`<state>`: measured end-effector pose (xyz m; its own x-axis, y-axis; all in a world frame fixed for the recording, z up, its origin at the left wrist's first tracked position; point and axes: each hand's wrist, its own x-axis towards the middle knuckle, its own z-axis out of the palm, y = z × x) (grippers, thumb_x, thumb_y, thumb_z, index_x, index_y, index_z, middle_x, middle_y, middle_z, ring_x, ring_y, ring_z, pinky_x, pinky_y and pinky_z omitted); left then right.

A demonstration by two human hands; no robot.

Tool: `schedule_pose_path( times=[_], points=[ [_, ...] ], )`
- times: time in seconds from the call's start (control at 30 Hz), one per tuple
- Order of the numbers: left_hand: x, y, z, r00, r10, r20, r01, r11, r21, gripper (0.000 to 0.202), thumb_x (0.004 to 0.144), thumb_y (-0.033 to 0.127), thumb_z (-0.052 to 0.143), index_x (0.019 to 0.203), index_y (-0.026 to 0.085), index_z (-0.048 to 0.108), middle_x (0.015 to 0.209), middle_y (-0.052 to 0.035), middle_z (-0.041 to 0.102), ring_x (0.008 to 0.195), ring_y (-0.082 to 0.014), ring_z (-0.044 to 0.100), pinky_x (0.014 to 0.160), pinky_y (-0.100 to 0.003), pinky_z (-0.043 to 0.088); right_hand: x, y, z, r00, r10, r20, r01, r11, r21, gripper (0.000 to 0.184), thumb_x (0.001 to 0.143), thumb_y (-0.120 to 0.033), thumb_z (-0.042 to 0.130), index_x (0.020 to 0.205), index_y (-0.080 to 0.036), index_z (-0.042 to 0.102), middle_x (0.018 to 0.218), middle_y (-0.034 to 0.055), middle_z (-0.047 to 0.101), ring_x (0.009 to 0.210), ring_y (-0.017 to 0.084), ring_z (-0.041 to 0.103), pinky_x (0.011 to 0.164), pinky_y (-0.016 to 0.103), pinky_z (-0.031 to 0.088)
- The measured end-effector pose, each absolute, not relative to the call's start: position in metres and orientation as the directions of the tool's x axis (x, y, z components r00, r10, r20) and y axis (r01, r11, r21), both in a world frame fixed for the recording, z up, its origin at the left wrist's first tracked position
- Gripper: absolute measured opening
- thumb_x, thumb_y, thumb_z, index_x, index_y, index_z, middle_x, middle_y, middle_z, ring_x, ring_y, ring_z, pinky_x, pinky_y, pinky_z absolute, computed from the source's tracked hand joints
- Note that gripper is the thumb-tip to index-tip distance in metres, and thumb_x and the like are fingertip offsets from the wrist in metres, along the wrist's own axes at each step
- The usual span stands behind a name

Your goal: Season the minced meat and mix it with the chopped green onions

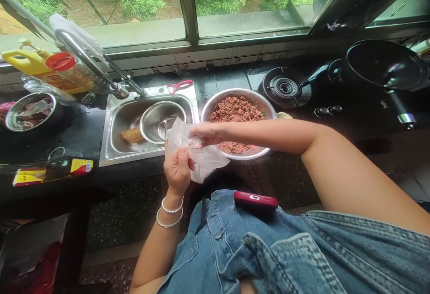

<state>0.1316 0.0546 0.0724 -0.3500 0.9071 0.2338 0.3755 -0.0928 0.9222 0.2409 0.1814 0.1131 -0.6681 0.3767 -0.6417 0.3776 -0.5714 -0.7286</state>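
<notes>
A clear plastic bag [210, 162] hangs open in front of the counter. Its edge is gripped in the closed fingers of my left hand [178, 168]. At the bag's mouth is my right hand [206, 132], its fingers curled together around a clump of white powder [196, 142]. A wide metal basin [240, 91] full of minced meat [235, 108] with green flecks sits just behind my right forearm, which hides part of it.
The sink [116, 119] left of the basin contains a steel bowl [154, 110] and a brown scrubber [132, 135]. Red scissors [180, 87] lie behind it. A sauce bottle [57, 168] and a pot [50, 119] are at left; a gas burner [286, 87] and wok [386, 68] at right.
</notes>
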Motion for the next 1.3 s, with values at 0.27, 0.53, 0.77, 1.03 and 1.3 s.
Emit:
schedule_pose_path(
  times=[0.27, 0.53, 0.77, 1.03, 1.3],
  points=[
    [0.132, 0.057, 0.07, -0.342, 0.914, 0.22, 0.271, -0.128, 0.954, 0.047, 0.096, 0.043, 0.049, 0.056, 0.019, 0.046, 0.043, 0.0026, 0.046, 0.039, -0.0075, 0.044, 0.044, -0.02, 0.036, 0.323, 0.23, 0.126, -0.446, 0.587, -0.676, 0.324, -0.598, -0.733, 0.01, 0.095, -0.018, 0.052, 0.089, -0.015, 0.06, 0.08, 0.0067, 0.064, 0.071, 0.012, 0.059, 0.059, 0.018, 0.054],
    [0.126, 0.044, 0.072, -0.435, 0.884, 0.171, 0.228, -0.076, 0.971, 0.044, 0.092, 0.04, 0.054, 0.055, 0.019, 0.044, 0.041, 0.0034, 0.045, 0.037, -0.0077, 0.042, 0.042, -0.02, 0.034, 0.372, 0.241, 0.046, -0.209, 0.582, -0.786, 0.437, -0.664, -0.607, 0.019, 0.093, -0.008, 0.049, 0.078, -0.013, 0.059, 0.077, 0.0054, 0.064, 0.068, 0.01, 0.06, 0.065, 0.019, 0.054],
    [0.126, 0.043, 0.073, -0.452, 0.872, 0.188, 0.24, -0.083, 0.967, 0.044, 0.091, 0.041, 0.055, 0.054, 0.019, 0.043, 0.041, 0.0043, 0.044, 0.036, -0.0078, 0.039, 0.04, -0.022, 0.031, 0.391, 0.275, 0.038, -0.13, 0.832, -0.539, 0.684, -0.319, -0.657, 0.016, 0.09, -0.01, 0.055, 0.102, -0.011, 0.065, 0.089, 0.0101, 0.068, 0.084, 0.016, 0.064, 0.078, 0.026, 0.056],
    [0.126, 0.043, 0.072, -0.456, 0.865, 0.211, 0.239, -0.11, 0.965, 0.046, 0.092, 0.041, 0.057, 0.055, 0.019, 0.044, 0.041, 0.005, 0.044, 0.035, -0.008, 0.039, 0.037, -0.022, 0.03, 0.41, 0.283, 0.043, -0.274, 0.767, -0.581, 0.9, -0.009, -0.437, 0.022, 0.083, -0.008, 0.065, 0.103, -0.012, 0.072, 0.093, 0.009, 0.07, 0.093, 0.022, 0.065, 0.089, 0.035, 0.053],
    [0.128, 0.045, 0.073, -0.459, 0.86, 0.221, 0.255, -0.111, 0.961, 0.05, 0.091, 0.045, 0.058, 0.052, 0.019, 0.041, 0.039, 0.0047, 0.042, 0.033, -0.0078, 0.038, 0.036, -0.022, 0.028, 0.412, 0.291, 0.052, -0.333, 0.694, -0.638, 0.925, 0.11, -0.363, 0.021, 0.073, -0.002, 0.072, 0.091, -0.013, 0.077, 0.091, 0.0071, 0.071, 0.092, 0.023, 0.067, 0.09, 0.036, 0.052]
  ],
)
